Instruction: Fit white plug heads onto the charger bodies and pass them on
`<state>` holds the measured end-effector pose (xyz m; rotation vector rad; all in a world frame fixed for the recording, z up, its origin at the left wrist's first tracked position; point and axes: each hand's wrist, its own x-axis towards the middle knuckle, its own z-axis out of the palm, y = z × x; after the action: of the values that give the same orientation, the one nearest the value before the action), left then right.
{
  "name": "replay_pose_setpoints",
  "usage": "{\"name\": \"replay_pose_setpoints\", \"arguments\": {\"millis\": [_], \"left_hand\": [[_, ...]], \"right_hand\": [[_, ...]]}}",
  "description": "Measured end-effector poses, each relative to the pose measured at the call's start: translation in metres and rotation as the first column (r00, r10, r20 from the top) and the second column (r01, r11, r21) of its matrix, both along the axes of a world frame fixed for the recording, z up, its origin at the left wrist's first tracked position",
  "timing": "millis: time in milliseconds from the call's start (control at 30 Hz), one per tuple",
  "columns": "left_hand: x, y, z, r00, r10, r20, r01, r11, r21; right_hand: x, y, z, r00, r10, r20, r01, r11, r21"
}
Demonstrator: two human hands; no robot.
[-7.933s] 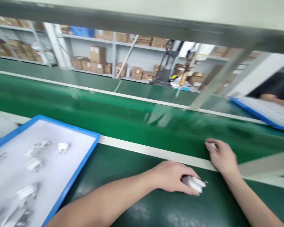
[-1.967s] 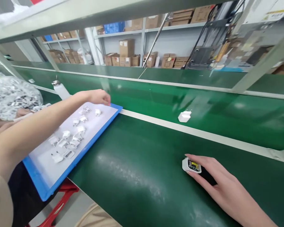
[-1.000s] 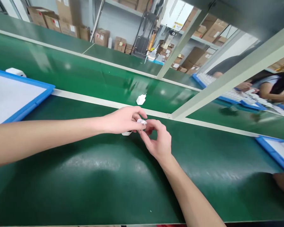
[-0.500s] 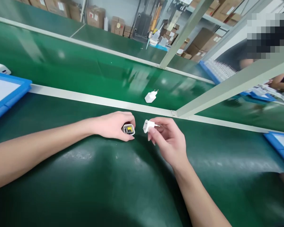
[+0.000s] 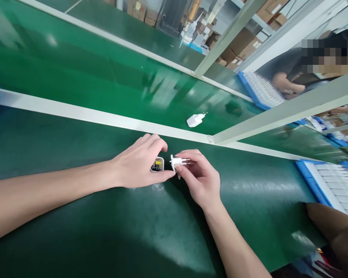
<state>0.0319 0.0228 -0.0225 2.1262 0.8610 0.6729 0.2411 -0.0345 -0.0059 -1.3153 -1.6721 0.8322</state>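
My left hand (image 5: 139,164) is closed round a small white charger body (image 5: 157,165) whose open end shows yellow and dark parts inside. It rests low over the dark green bench mat (image 5: 75,216). My right hand (image 5: 198,179) pinches a white plug cap with two metal pins (image 5: 177,161), held a short way right of the body's open end. A finished white charger (image 5: 195,120) lies alone on the bright green conveyor belt (image 5: 75,81) beyond the white rail (image 5: 104,120).
A grey frame post (image 5: 278,112) slants across the right side. Blue trays of white parts sit at the right edge (image 5: 333,185) and farther back (image 5: 261,90), where another person's arm (image 5: 287,83) works. A dark sleeve (image 5: 336,231) intrudes at the lower right. Cardboard boxes fill shelves behind.
The view has swung right, so the blue tray at the left is almost out of frame. My hands have drawn closer, bringing the plug cap nearer the charger body's open end.
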Motion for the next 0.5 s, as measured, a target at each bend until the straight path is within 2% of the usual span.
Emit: {"name": "replay_pose_setpoints", "arguments": {"millis": [100,200,300,500], "left_hand": [[-0.003,0.000,0.001,0.999,-0.043,-0.033,0.044,0.998,0.049],[-0.007,0.004,0.003,0.990,-0.120,-0.070,0.121,0.993,0.009],[-0.009,0.008,0.007,0.977,-0.186,-0.107,0.179,0.981,-0.073],[-0.009,0.011,0.010,0.968,-0.199,-0.152,0.177,0.973,-0.146]], "right_hand": [[0.002,0.002,-0.001,0.989,-0.083,-0.119,0.080,0.996,-0.032],[0.004,0.003,-0.001,0.983,-0.134,-0.130,0.127,0.990,-0.055],[0.003,0.003,-0.001,0.984,-0.126,-0.123,0.120,0.991,-0.055],[-0.004,-0.001,0.001,0.986,-0.104,-0.129,0.101,0.995,-0.023]]}}
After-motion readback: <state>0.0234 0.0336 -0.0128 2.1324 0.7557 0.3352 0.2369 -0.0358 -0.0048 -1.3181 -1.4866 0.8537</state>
